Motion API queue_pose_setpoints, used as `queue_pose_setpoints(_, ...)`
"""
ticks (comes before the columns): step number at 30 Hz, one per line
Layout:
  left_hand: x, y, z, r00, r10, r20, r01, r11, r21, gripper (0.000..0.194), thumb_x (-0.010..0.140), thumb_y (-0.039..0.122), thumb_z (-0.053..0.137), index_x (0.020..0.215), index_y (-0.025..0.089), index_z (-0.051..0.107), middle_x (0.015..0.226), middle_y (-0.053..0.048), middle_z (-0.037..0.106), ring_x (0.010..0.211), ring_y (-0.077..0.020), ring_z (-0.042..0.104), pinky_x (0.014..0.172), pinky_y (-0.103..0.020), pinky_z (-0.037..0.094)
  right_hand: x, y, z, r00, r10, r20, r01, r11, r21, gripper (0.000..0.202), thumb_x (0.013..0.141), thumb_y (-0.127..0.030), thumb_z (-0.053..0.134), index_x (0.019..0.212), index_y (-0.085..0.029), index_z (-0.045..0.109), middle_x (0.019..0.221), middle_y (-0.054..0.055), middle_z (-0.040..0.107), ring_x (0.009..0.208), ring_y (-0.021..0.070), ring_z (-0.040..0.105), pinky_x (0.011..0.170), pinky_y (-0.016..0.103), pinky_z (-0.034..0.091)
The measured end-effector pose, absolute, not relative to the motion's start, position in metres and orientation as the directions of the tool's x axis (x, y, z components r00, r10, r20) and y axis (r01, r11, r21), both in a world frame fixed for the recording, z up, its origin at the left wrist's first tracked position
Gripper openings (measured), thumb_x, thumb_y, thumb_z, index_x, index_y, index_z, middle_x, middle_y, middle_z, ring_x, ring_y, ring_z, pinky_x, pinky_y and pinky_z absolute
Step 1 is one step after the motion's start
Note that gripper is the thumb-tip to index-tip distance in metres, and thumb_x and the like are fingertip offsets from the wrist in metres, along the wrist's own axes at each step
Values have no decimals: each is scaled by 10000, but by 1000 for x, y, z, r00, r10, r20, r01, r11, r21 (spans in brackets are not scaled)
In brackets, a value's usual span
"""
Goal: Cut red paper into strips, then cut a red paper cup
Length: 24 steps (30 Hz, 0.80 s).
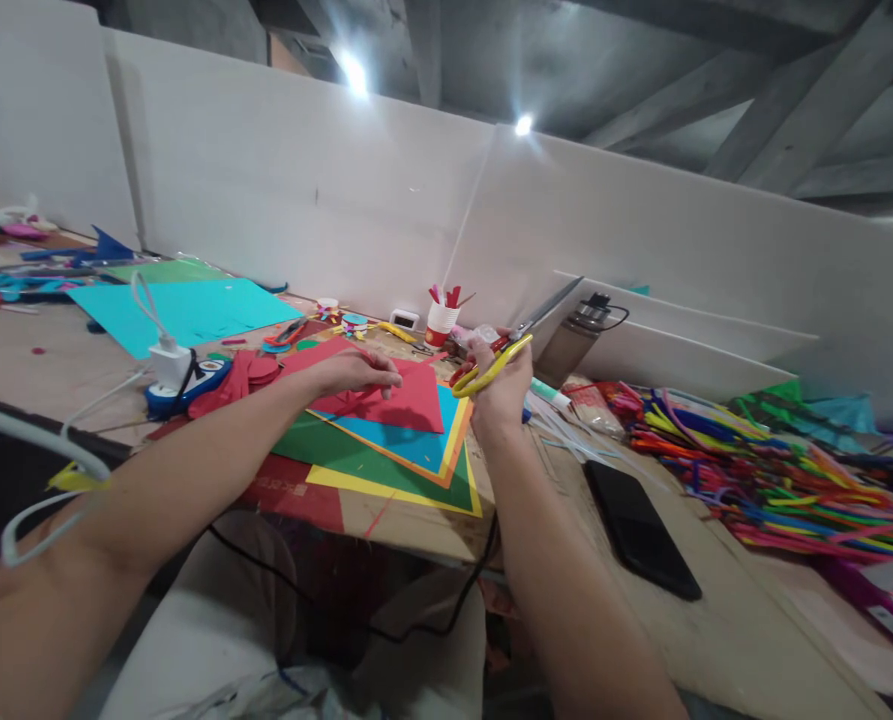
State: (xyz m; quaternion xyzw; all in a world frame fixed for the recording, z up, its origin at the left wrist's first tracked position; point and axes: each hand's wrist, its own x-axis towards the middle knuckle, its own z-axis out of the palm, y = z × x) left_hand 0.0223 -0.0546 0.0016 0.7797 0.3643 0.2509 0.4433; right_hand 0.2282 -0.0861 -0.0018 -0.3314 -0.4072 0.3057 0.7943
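The left hand (356, 373) is lying flat, fingers stretched, on the red sheet (401, 400), which is resting on top of the stack of coloured sheets (386, 455). Just right of this stack, the right hand (500, 385) is closing around the yellow-handled scissors (517, 340), blades pointing up. The black phone (641, 530) is lying further right of the stack.

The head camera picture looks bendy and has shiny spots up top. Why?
In the head view, two ceiling lamps glare into starry flares; the wide lens bows the white wall and stretches both arms near the bottom edge; the scissors in the right hand look fairly sharp.
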Motion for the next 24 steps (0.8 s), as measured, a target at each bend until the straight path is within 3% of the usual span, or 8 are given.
queue_pose_setpoints(4, 18, -55, 6, 682, 729, 58, 419, -454, 786, 290, 757, 433, 666, 735, 151, 726, 618, -25, 626, 534, -86, 471, 492, -196, 322, 240, -83, -2, 308, 826, 472, -133, 528, -839, 466, 645, -304, 772, 1000, -242, 477, 729, -86, 547, 473, 58, 515, 441, 189, 437)
queue_pose_setpoints(8, 14, -54, 9, 763, 644, 50, 432, -566, 702, 318, 770, 460, 645, 725, 160, 740, 635, -37, 640, 535, -98, 492, 506, -203, 326, 243, -84, 0, 38, 884, 466, -52, 468, -882, 516, 591, -282, 817, 1015, -213, 532, 733, -50, 600, 610, 102, 583, 485, 187, 440)
queue_pose_setpoints(15, 12, -55, 16, 768, 633, 100, 433, -628, 646, 242, 774, 386, 655, 714, 174, 754, 641, -39, 667, 524, -101, 500, 523, -200, 332, 239, -94, 0, -328, 896, 299, 178, 369, -912, 441, 545, -212, 836, 935, -175, 632, 680, -51, 594, 592, 106, 562, 568, 230, 469)
queue_pose_setpoints(20, 14, -51, 16, 702, 686, 192, 423, -619, 662, 160, 690, 331, 741, 729, 176, 750, 696, -28, 680, 620, -112, 558, 588, -190, 366, 240, -91, -6, -327, 905, 272, 257, 362, -896, 430, 546, -217, 820, 936, -156, 650, 689, -34, 613, 599, 112, 552, 538, 217, 436)
queue_pose_setpoints(22, 14, -45, 14, 544, 779, 311, 411, -571, 710, 188, 702, 338, 733, 788, 171, 732, 745, -15, 674, 691, -109, 560, 616, -180, 372, 240, -88, -9, -232, 921, 313, 227, 365, -903, 416, 551, -221, 810, 929, -157, 650, 656, -47, 595, 596, 111, 543, 542, 218, 429)
queue_pose_setpoints(24, 13, -39, 12, 278, 891, 360, 335, -441, 833, 207, 746, 347, 689, 819, 154, 693, 721, -3, 643, 663, -90, 524, 589, -174, 361, 239, -84, -12, -100, 928, 360, 183, 373, -910, 412, 552, -230, 805, 924, -163, 643, 643, -59, 578, 585, 108, 532, 551, 227, 431)
